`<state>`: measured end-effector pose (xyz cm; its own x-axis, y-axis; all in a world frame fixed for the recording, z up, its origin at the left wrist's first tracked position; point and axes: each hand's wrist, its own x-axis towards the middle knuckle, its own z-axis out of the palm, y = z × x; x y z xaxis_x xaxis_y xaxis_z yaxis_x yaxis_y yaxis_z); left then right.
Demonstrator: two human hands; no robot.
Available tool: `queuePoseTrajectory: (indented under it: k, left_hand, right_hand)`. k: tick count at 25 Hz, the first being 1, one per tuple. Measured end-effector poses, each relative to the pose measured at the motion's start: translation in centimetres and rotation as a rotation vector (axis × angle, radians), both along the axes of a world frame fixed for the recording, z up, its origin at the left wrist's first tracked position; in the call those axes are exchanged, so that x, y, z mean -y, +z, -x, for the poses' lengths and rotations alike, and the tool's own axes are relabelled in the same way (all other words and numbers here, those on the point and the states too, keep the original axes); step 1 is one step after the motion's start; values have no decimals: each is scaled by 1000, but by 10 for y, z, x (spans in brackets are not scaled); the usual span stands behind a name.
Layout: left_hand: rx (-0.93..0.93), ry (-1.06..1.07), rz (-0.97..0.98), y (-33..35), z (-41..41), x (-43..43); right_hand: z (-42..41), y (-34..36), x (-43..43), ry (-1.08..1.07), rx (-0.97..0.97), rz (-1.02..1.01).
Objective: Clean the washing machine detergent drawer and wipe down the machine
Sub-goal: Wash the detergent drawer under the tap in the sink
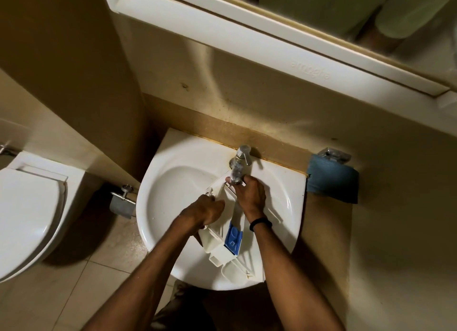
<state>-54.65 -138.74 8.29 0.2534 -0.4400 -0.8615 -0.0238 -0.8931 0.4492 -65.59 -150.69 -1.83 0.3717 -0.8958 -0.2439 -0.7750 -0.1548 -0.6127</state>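
1. The round white sink [170,197] holds a long white plastic detergent drawer [220,253] with a blue plastic insert [233,236].
2. The drawer lies slanted, running from the silver metal tap [241,162] at the sink's back edge to its front rim.
3. The left hand [205,212] has its fingers curled round the drawer's left side.
4. The right hand [249,194] has its fingers clamped on the drawer's far end.

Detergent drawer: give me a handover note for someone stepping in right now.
Left hand grips the detergent drawer by its left side; right hand holds its far end under the tap.
Drawer lies in the sink, blue insert in place.
Running water: cannot tell.
Done: drawer out of the machine, at the sink.
Left: finish washing, refit, wipe the machine (not in view).
Blue cloth hangs right of the sink.
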Motion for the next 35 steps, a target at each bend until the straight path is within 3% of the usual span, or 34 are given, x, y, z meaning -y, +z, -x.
queuePoseTrajectory:
  k: [3, 6, 10, 14, 19, 24, 28, 31, 35]
  left_hand:
    - [77, -75, 4, -3, -3, -4]
    - [95, -81, 7, -2, -4, -5]
    - [141, -124, -3, 3, -14, -9]
    - [131, -99, -6, 4, -9, -4]
    - [145, 11, -47, 7, -25, -13]
    - [282, -162, -10, 20, -24, 6]
    - [289, -200, -52, 29, -32, 5]
    - [293, -277, -65, 27, -23, 9]
    - [330, -253, -118, 28, -34, 2]
  right_hand:
    - [3, -3, 4, 89, 87, -28]
    - [-8, 2, -2, 27, 113, -18]
    - [5, 3, 11, 198, 58, -111]
    - [1, 4, 10, 93, 22, -93]
    - [43, -1, 32, 290, -144, -237]
    - [-6, 13, 30, 194, 51, -110]
    - [10, 4, 38, 405, -129, -145]
    - [-6, 6, 34, 259, 48, -137]
    - [30, 3, 38, 507, -159, -208]
